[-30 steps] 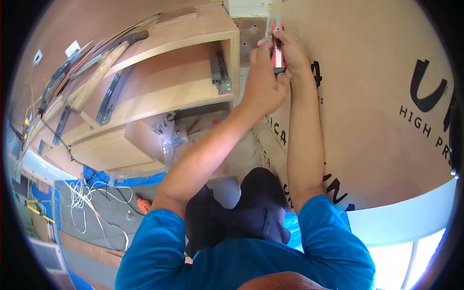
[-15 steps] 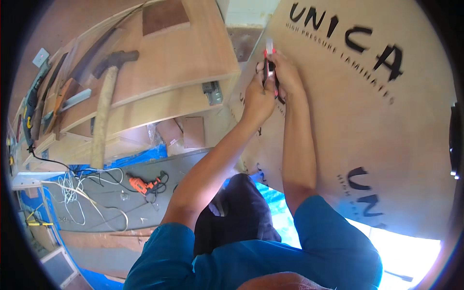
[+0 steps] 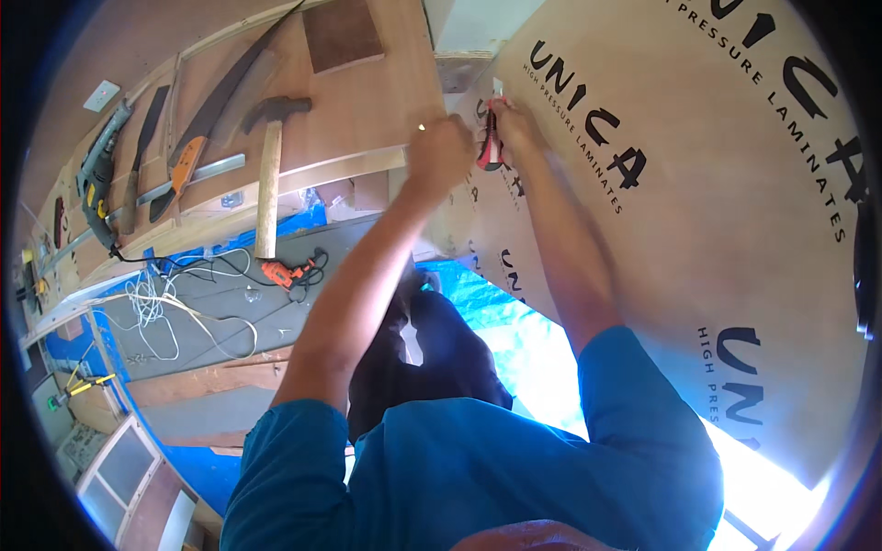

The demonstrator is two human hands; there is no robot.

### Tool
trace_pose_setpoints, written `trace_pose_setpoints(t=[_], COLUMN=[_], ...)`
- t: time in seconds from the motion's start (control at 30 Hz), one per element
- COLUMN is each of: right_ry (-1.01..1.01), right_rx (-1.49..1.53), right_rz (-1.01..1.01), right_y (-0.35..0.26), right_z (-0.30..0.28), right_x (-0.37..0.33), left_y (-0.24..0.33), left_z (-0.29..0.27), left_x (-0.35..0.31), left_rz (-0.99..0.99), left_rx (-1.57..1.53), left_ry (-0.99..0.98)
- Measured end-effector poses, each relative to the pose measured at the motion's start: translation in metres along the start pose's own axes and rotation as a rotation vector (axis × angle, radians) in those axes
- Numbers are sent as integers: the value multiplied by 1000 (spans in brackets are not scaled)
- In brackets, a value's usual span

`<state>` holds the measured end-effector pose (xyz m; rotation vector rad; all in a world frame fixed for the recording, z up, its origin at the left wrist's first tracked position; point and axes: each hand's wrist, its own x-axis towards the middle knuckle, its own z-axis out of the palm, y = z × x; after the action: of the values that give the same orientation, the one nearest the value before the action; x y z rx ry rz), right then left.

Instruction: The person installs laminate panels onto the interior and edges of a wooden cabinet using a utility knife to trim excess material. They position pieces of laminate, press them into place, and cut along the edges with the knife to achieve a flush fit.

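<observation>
Right hand [image 3: 516, 124] grip closed around red utility knife [image 3: 491, 147], long axis roughly vertical in view, pale blade end pointing up against brown laminate sheet [image 3: 698, 184]. Left hand [image 3: 441, 154] just beside it, fingers curled into a fist at the sheet's edge; can't tell whether it holds anything. Sheet is large, tan, with black printed lettering. Wooden bench [image 3: 367, 101] to the left carries a hammer [image 3: 269, 174], hand saw [image 3: 207, 129], power drill [image 3: 96, 188]. Orange drill [image 3: 280, 272] and white cable [image 3: 165, 312] on grey floor. Knife slim, red and black.
</observation>
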<state>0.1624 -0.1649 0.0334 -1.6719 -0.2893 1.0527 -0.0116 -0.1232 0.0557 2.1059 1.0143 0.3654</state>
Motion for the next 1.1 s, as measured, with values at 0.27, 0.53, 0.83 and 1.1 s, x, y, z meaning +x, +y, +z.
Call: trace_pose_setpoints(t=[0.27,0.53,0.83,1.1], right_ry=[54,36,109,65], right_rx=[-136,20,-247,-201], right_rz=[13,-88,-169,1], right_y=[-15,0,3,-9], right_z=[26,50,53,53], right_x=[73,92,96,90], left_y=[-94,-91,-87,-82], left_z=[-39,-30,-34,-38], left_x=[71,76,77,76], left_rz=[368,281,312,300], left_rx=[396,479,472,500], left_ry=[351,317,301,259])
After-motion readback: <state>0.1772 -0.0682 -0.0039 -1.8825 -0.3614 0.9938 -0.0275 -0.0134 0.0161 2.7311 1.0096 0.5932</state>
